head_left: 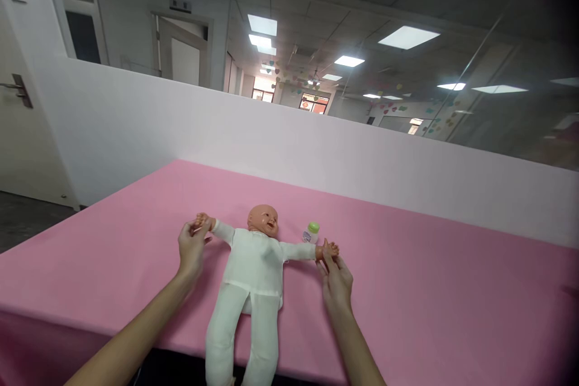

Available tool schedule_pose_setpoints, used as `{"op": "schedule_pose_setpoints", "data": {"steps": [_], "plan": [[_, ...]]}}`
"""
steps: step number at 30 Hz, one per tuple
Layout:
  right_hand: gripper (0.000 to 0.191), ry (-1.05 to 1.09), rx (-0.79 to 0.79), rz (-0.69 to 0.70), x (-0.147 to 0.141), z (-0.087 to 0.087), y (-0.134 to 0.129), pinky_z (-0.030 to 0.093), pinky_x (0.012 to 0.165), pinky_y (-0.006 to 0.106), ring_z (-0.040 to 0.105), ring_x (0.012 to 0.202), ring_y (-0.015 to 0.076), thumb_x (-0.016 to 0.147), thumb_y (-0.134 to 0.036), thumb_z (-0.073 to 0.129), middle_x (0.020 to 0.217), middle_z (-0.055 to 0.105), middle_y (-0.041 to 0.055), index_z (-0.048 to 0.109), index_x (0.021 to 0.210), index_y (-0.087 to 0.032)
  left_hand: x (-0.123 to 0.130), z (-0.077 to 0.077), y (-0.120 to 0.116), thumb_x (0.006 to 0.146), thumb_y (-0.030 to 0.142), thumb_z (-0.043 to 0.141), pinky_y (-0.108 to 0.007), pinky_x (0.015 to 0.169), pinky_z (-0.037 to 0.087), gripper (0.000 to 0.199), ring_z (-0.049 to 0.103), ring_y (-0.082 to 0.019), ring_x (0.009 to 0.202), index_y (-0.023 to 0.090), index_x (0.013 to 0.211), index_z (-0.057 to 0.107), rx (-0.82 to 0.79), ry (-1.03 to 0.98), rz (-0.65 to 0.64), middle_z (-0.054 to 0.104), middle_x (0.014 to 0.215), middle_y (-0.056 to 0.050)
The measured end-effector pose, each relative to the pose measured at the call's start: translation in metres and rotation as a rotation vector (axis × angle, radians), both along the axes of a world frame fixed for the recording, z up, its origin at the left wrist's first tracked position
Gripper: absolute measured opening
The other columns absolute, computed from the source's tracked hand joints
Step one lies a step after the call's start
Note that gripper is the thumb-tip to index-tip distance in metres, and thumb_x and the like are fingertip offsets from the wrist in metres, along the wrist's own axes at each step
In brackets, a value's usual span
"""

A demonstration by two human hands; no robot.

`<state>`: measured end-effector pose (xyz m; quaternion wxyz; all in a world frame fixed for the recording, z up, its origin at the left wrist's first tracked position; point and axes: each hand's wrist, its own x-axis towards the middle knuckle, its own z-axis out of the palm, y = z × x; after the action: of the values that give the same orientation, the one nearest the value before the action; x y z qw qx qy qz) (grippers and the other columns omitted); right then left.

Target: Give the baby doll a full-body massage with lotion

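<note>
A baby doll [256, 262] in white cloth lies on its back on the pink table, its head towards the far side and its legs reaching over the near edge. Its arms are spread out to both sides. My left hand [192, 247] is closed on the doll's hand at the left. On the right, my right hand [335, 277] pinches the doll's other hand between thumb and fingers. A small jar [310, 233] with a green lid stands just beyond the doll's arm on the right.
The pink table [429, 289] meets a low white wall [362, 160] at its far side, with glass above it. A door [27, 102] with a metal handle is at the far left.
</note>
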<state>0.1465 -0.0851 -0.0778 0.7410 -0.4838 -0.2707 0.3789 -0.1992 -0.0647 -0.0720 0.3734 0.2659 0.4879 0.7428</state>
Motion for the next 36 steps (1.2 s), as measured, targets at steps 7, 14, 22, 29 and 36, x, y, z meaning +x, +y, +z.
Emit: {"op": "schedule_pose_setpoints", "data": {"steps": [7, 14, 22, 29, 36], "plan": [[0.024, -0.768, 0.304, 0.181, -0.061, 0.016, -0.032, 0.062, 0.090, 0.041, 0.072, 0.100, 0.0252, 0.086, -0.033, 0.077, 0.107, 0.076, 0.0097, 0.076, 0.106, -0.020, 0.039, -0.004, -0.026, 0.097, 0.038, 0.062, -0.029, 0.068, 0.050, 0.016, 0.065, -0.020, 0.089, 0.024, 0.104, 0.068, 0.316, 0.898, -0.143, 0.071, 0.102, -0.004], [0.029, -1.451, 0.661, 0.369, -0.083, -0.017, -0.045, 0.062, 0.083, 0.033, 0.071, 0.099, 0.0216, 0.098, -0.010, 0.052, 0.105, 0.076, 0.0084, 0.072, 0.117, -0.022, 0.047, -0.028, -0.026, 0.096, 0.019, 0.058, -0.030, 0.065, 0.041, 0.011, 0.064, -0.021, 0.089, 0.024, 0.100, 0.068, 0.387, 1.489, -0.313, 0.072, 0.094, -0.004], [0.023, -1.149, 0.452, 0.336, -0.066, -0.004, -0.032, 0.060, 0.091, 0.040, 0.071, 0.101, 0.0244, 0.093, -0.020, 0.063, 0.107, 0.076, 0.0080, 0.076, 0.111, -0.025, 0.042, -0.012, -0.022, 0.094, 0.030, 0.062, -0.032, 0.068, 0.042, 0.011, 0.065, -0.023, 0.090, 0.026, 0.100, 0.071, 0.256, 1.259, -0.295, 0.073, 0.095, -0.004], [0.051, -0.344, 0.079, -0.025, -0.003, 0.020, 0.006, 0.058, 0.098, 0.044, 0.070, 0.113, 0.0314, 0.065, -0.041, 0.089, 0.118, 0.077, 0.0131, 0.077, 0.107, -0.014, -0.010, 0.000, 0.018, 0.080, 0.050, 0.076, -0.033, 0.070, 0.053, 0.036, 0.068, -0.027, 0.093, 0.020, 0.099, 0.070, 0.072, 0.469, -0.060, 0.073, 0.101, -0.009], [0.048, -0.046, -0.164, 0.015, 0.049, -0.013, 0.026, 0.064, 0.072, 0.030, 0.075, 0.081, 0.0221, 0.049, -0.038, 0.097, 0.089, 0.079, 0.0079, 0.077, 0.086, -0.013, -0.063, -0.037, 0.045, 0.067, 0.045, 0.083, -0.031, 0.066, 0.053, 0.040, 0.067, -0.020, 0.077, 0.015, 0.089, 0.068, -0.224, 0.096, -0.055, 0.070, 0.086, -0.006]]}}
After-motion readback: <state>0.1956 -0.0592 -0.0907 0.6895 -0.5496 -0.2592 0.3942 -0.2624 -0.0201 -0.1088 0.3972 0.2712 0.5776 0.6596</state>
